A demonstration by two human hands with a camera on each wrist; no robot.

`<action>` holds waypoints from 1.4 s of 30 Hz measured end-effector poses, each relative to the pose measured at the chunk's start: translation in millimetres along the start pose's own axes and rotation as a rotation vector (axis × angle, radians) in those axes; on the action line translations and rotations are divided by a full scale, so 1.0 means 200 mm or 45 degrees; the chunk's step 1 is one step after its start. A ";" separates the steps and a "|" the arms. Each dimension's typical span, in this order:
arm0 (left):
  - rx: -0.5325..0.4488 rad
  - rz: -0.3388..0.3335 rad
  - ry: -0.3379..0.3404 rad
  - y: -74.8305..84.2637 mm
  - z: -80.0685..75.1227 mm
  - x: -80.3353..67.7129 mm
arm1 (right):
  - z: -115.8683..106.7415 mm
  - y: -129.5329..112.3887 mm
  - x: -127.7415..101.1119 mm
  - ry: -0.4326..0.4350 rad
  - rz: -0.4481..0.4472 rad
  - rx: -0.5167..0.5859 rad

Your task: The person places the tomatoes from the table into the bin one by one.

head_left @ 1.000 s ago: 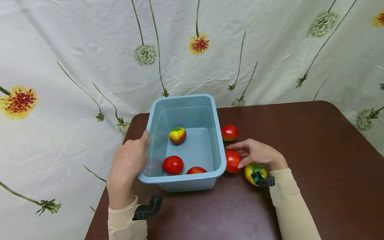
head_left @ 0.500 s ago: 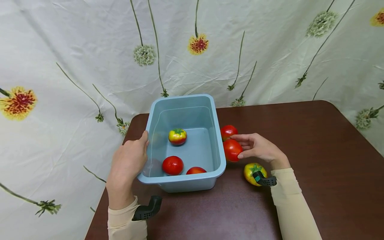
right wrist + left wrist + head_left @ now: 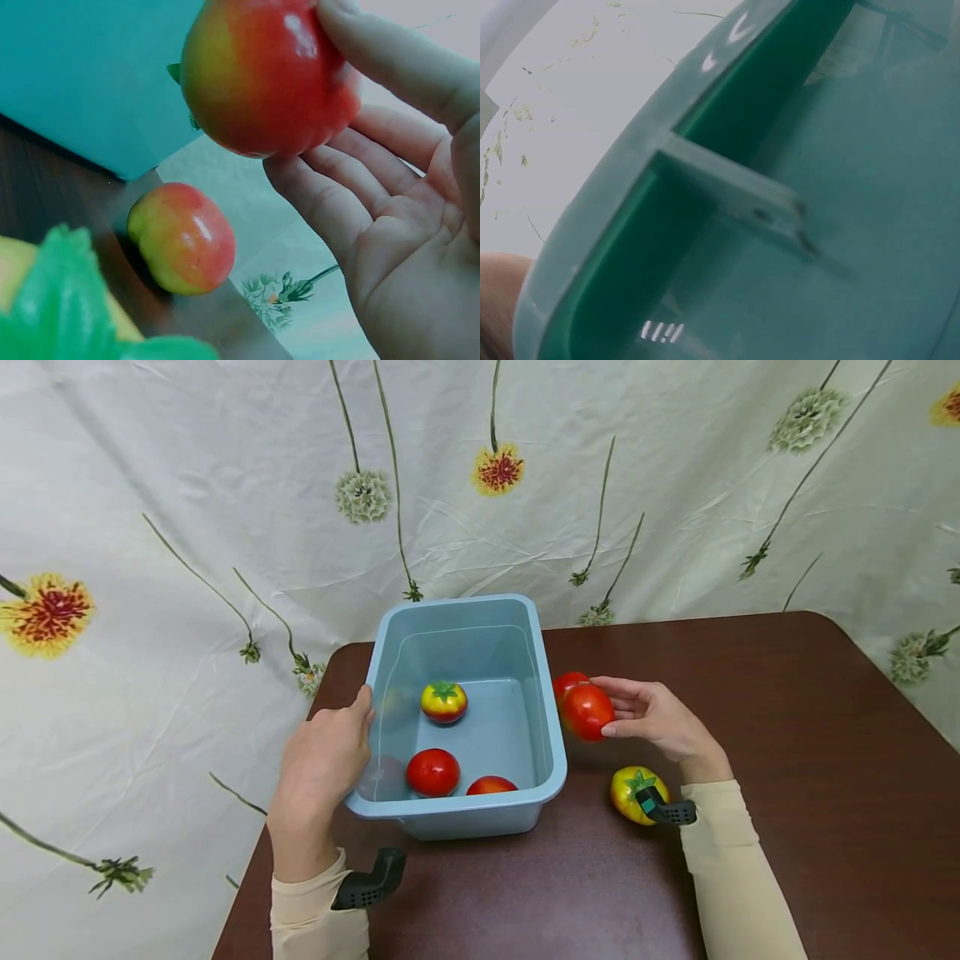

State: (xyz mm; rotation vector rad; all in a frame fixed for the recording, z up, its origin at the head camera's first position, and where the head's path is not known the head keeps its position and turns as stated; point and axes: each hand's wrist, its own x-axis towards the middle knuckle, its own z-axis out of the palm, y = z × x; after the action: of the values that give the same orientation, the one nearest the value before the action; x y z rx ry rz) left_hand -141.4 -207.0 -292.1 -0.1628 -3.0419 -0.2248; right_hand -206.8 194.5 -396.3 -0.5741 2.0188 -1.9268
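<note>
The right hand (image 3: 660,720) holds a red tomato (image 3: 587,711) above the table (image 3: 787,760), just to the right of the blue tub (image 3: 551,752), near its right rim. The thumb and the fingertips pinch the tomato from two sides, and the palm behind it stays open; in the right wrist view the fingers (image 3: 352,172) are slightly curved under the fruit. A second red tomato (image 3: 566,682) lies on the table just behind the held one, close to the tub wall, and partly hidden by it. A yellow-green tomato (image 3: 630,792) lies nearer, beside the right wrist. The left hand (image 3: 322,764) grips the left rim of the tub, the thumb on top of the rim and the other fingers curled on the outside. Inside the tub are three tomatoes: a yellow-red one (image 3: 444,702) in the middle, a red one (image 3: 432,772) near the front, and another red one (image 3: 491,786) at the near wall, half hidden. A flowered cloth (image 3: 225,485) hangs behind the table.
</note>
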 end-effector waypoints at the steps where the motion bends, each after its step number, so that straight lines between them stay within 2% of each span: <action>1: -0.001 0.000 0.000 0.00 0.00 0.00 | 0.00 0.00 0.00 0.012 -0.010 0.004; 7: 0.004 -0.001 0.000 0.00 0.00 0.00 | 0.00 -0.03 -0.01 0.077 -0.057 0.033; 24: -0.006 -0.012 -0.006 0.00 0.00 0.00 | 0.01 -0.11 -0.04 0.081 -0.200 0.088; 42: 0.011 -0.005 0.003 0.01 0.00 0.00 | 0.05 -0.22 -0.08 0.136 -0.333 0.159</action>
State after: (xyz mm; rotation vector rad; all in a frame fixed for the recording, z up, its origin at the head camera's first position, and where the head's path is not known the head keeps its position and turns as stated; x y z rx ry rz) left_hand -140.7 -204.6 -291.9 -0.1563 -3.0407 -0.2121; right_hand -185.4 192.7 -354.8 -0.7506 1.9483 -2.2609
